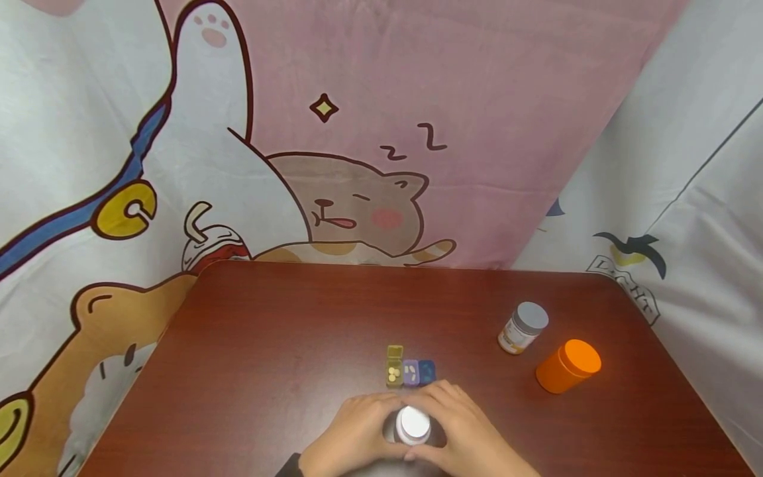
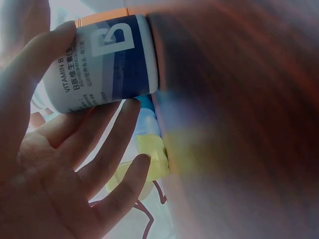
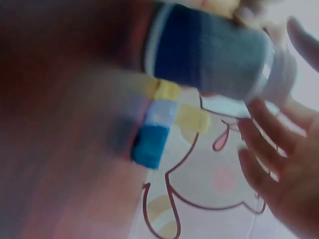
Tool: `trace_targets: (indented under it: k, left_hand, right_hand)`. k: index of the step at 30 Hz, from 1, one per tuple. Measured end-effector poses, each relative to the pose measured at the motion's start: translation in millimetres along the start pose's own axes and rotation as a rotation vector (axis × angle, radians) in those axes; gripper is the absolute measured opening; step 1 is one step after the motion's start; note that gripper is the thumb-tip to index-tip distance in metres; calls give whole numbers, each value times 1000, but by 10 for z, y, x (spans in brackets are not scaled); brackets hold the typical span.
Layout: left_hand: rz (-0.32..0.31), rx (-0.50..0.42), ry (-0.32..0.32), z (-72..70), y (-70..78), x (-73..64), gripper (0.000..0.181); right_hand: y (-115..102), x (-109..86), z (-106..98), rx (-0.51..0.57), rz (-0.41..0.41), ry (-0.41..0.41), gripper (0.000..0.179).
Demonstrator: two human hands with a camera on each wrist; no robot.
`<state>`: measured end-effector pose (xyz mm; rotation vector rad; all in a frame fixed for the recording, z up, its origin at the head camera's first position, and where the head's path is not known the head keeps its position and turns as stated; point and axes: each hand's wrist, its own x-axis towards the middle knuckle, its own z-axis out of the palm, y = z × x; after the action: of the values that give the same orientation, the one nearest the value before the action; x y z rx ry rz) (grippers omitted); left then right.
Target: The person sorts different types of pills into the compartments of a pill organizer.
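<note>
A white vitamin B bottle with a blue-and-white label stands on the table, its white cap on. My left hand holds it, the thumb on one side and fingers on the other. Around the cap curves my right hand, fingertips near it and thumb apart in the right wrist view; whether they touch is unclear. Just beyond both hands lies a small pill organizer. Its yellow compartment has the lid flipped up and pale round tablets inside; white pills show in the purple one. The blue compartment's contents are hard to make out.
To the right stand a white bottle with a grey lid and an orange bottle. The brown table ends at a cartoon-printed cloth behind it.
</note>
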<state>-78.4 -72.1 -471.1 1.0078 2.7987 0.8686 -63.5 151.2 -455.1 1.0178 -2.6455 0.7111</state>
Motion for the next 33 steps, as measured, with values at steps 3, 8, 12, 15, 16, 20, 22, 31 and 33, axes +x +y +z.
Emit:
trace_targets:
  k: [3,8,12,15,16,20,22,31,33]
  left_hand:
    - [0,0,1,3,-5,0,60]
    - [-11,-17,-15,3,-4,4,64]
    - [-16,-15,-19,5,-5,5,63]
    - [-15,-10,-15,6,-5,5,63]
    - [-15,-8,-14,6,-5,5,63]
    - [-14,-9,-15,7,-5,5,59]
    - [-15,-7,-19,4,-3,6,57]
    - [-18,-13,-38,-13,-1,19,59]
    - [-16,-9,-37,-11,-2,17,60]
  right_hand:
    - [49,-23,-111,147,75,-113,53]
    - [126,-38,-203,203,96,-145,40]
    - [144,-32,-194,199,72,-113,32]
    - [129,-27,-167,198,64,-95,33]
    - [122,-26,-156,203,65,-95,34]
    - [87,-27,-126,257,111,-142,38]
    - [72,-26,-119,285,137,-164,39]
    - [85,-51,-103,314,89,-154,40]
    - [98,-61,-102,334,87,-164,41]
